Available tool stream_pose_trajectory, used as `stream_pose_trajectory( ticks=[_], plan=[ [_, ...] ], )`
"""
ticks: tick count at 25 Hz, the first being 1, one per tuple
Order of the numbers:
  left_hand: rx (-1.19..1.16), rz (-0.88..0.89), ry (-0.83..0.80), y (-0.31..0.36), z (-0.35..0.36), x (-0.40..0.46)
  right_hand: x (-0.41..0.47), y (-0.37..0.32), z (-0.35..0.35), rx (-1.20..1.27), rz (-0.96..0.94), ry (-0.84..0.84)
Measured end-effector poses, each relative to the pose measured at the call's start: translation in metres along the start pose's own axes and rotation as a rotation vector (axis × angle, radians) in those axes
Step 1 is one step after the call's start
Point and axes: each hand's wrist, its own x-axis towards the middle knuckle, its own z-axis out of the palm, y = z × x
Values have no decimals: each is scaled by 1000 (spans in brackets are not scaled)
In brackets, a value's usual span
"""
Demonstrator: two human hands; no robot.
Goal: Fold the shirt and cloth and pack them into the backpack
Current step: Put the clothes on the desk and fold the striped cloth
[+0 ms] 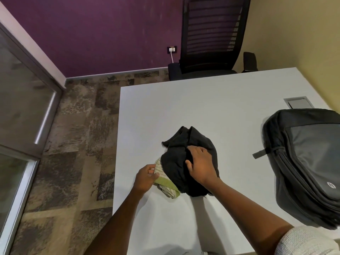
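Soft black fabric bunches under the right hand [199, 163], whose fingers curl into the top of the crumpled shirt [191, 161] and grip a fold of it. The left hand [146, 178] pinches the striped cloth [166, 183] with its green border, which pokes out from beneath the shirt's left side. Both hands are close together, each clamped on its own piece.

Both pieces look light and limp; they will likely sag and drag instead of holding shape, so taking them by a hem, collar or corner and shaking them flat seems wiser than grabbing the middle. The cloth will probably slide free easily.

The heap sits near the surface's [211, 100] left edge, toward the near side. Open room lies behind it and toward the far corner, enough for spreading. The backpack [303, 162] lies at the right edge, well apart, apparently zipped shut.
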Motion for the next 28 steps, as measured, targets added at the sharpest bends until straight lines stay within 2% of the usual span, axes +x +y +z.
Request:
stream_pose_trajectory(
  ticks=[4,7,9,12,15,24,28],
  plan=[
    [-41,-50,-30,0,0,-9,-16,-12,5,-19,-85,50],
    [-38,-101,-96,-2,6,-9,-29,-13,16,98,-140,-100],
    [18,-86,-58,0,16,-9,-35,-10,25,94,-137,-201],
    [117,-38,39,12,29,-8,-36,-8,31,75,-96,-260],
    [134,-23,67,24,35,-5,-31,-6,31,66,-89,-342],
    [159,-17,80,53,36,30,26,15,27,17,-87,-408],
    [121,-3,83,74,37,55,58,31,15,-16,-99,-384]
  ],
)
